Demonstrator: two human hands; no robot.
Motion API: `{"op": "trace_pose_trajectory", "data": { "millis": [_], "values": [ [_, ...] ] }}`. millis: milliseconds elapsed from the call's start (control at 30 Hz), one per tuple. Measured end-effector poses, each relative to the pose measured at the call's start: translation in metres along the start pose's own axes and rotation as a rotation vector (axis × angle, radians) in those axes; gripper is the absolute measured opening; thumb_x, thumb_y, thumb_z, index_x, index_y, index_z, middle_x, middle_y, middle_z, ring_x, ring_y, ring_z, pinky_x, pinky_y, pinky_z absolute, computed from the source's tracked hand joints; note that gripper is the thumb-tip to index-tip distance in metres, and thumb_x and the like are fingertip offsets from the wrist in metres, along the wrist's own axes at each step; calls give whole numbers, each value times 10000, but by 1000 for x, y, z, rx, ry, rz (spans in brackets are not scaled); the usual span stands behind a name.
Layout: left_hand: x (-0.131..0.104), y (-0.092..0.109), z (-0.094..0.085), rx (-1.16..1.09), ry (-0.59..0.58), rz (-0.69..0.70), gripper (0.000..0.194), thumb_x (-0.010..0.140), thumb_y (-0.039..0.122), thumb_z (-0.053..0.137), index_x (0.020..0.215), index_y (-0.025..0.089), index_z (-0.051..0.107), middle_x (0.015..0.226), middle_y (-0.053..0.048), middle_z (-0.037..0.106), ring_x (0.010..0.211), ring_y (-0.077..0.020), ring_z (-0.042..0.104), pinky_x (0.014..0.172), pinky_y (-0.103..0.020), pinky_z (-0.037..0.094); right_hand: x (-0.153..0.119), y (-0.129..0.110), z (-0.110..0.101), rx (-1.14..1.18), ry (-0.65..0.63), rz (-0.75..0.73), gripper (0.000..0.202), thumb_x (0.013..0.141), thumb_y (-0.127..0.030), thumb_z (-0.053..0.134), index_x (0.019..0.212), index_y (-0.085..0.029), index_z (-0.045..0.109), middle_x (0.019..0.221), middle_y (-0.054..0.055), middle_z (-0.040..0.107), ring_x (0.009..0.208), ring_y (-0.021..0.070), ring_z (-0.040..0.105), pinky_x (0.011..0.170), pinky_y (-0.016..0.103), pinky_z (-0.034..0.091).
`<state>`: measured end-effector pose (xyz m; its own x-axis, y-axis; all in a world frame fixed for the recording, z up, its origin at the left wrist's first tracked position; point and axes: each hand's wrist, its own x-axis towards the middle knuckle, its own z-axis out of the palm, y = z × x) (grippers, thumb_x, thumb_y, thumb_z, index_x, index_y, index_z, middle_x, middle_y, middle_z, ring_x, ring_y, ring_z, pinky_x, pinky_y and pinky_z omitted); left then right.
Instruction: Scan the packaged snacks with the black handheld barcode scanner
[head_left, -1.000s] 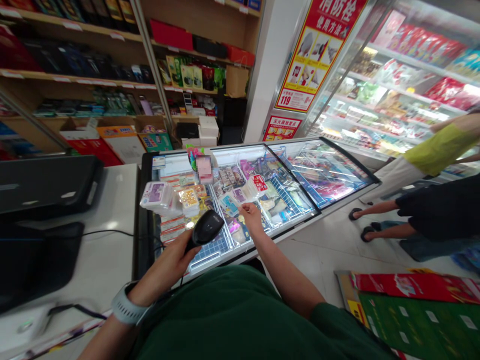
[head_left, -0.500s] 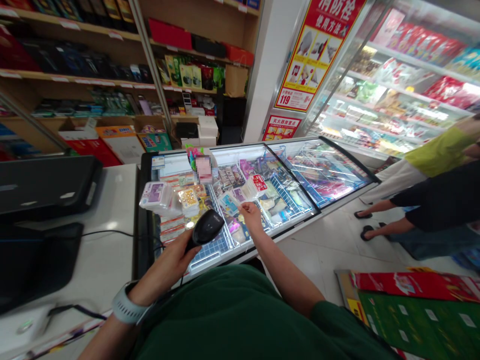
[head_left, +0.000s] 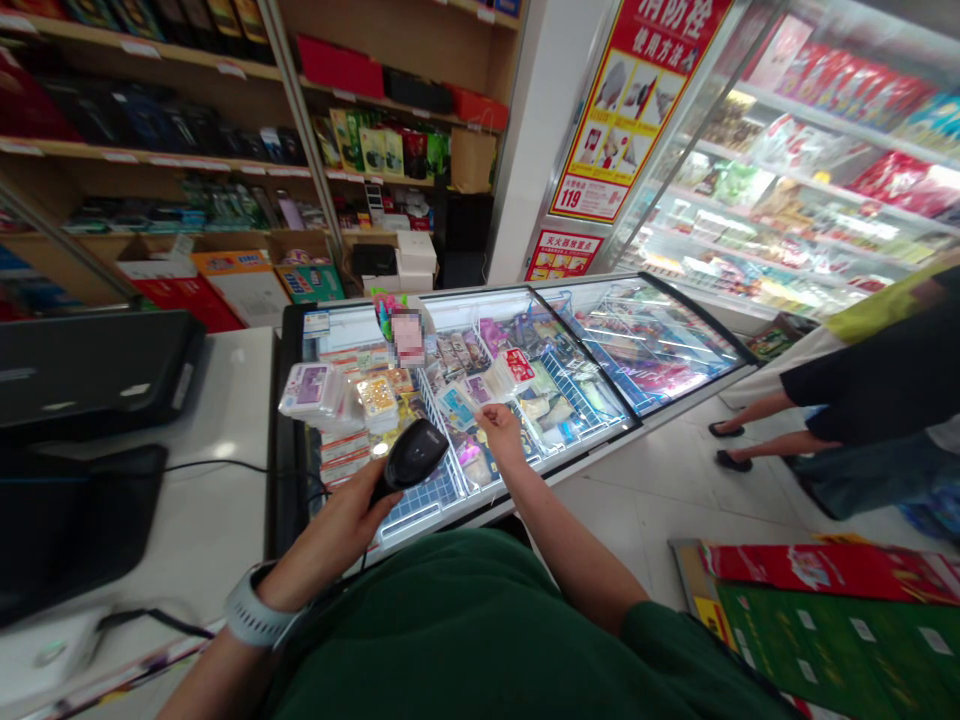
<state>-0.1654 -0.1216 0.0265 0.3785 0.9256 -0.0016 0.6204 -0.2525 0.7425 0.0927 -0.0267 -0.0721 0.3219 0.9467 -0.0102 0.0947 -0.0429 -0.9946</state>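
Note:
My left hand [head_left: 356, 510] is wrapped round the handle of a black handheld scanner [head_left: 416, 455], whose head points up and right over the freezer's glass lid. My right hand [head_left: 501, 430] pinches the corner of a flat blue-and-white packet [head_left: 456, 407] above the glass. Just beyond it stands a stack of packs with a red-labelled top [head_left: 517, 368]. Left of the scanner are a pile of clear packs with a purple label [head_left: 307, 385] and a pile with a yellow label [head_left: 376, 397].
A chest freezer [head_left: 637, 432] spans the middle. On the left is a counter [head_left: 232, 400] with a black machine [head_left: 97, 370] and a cable. A person in dark shorts [head_left: 862, 375] stands at the right. Green and red boxes [head_left: 847, 640] lie lower right.
Both my hands, the scanner and the packet look almost unmoved. The people at the right have shifted their legs and bodies slightly.

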Motion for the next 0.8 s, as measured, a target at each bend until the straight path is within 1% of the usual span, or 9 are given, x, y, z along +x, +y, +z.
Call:
{"op": "trace_pose_trajectory", "data": {
  "millis": [133, 300, 433, 533, 667, 800],
  "values": [
    [1, 2, -1, -4, 5, -5, 552, 869, 415, 475, 1349, 146, 431, 1323, -147, 572, 1228, -278, 532, 1030, -431, 417, 0, 1, 0, 5, 1, 1, 233, 655, -377, 681, 776, -200, 590, 698, -16, 608, 668, 144, 569, 693, 274, 470],
    [1, 4, -1, 10, 4, -3, 539, 871, 418, 474, 1335, 145, 446, 1314, -145, 578, 1215, -276, 545, 1022, -410, 427, -1, 0, -1, 4, 1, 1, 218, 660, -371, 679, 769, -204, 592, 695, -13, 609, 670, 148, 571, 691, 278, 474],
    [0, 5, -2, 12, 5, 5, 518, 868, 414, 476, 1323, 164, 464, 1284, -134, 601, 1176, -278, 573, 981, -407, 458, -1, -1, -1, 2, 3, 4, 211, 656, -363, 676, 770, -206, 593, 703, -10, 618, 668, 149, 573, 692, 284, 472],
    [0, 6, -1, 16, -1, -1, 511, 869, 421, 471, 1310, 162, 472, 1264, -140, 609, 1160, -283, 581, 960, -407, 471, -2, -2, -1, 3, 6, 5, 213, 654, -361, 677, 774, -204, 597, 706, -11, 621, 666, 146, 573, 697, 285, 470],
    [-1, 4, 0, 16, -25, -11, 501, 881, 420, 458, 1296, 138, 458, 1271, -161, 592, 1167, -272, 573, 981, -405, 451, -2, -2, -1, -1, 3, 10, 206, 658, -359, 675, 771, -202, 604, 708, -10, 623, 667, 145, 573, 701, 284, 469],
    [-2, 3, 1, 15, -17, -18, 469, 876, 420, 469, 1262, 154, 491, 1244, -138, 613, 1122, -271, 598, 951, -393, 472, -2, -1, -2, 0, 7, 19, 209, 645, -357, 683, 767, -204, 608, 705, -12, 625, 672, 148, 574, 711, 288, 471]
  ]
}}
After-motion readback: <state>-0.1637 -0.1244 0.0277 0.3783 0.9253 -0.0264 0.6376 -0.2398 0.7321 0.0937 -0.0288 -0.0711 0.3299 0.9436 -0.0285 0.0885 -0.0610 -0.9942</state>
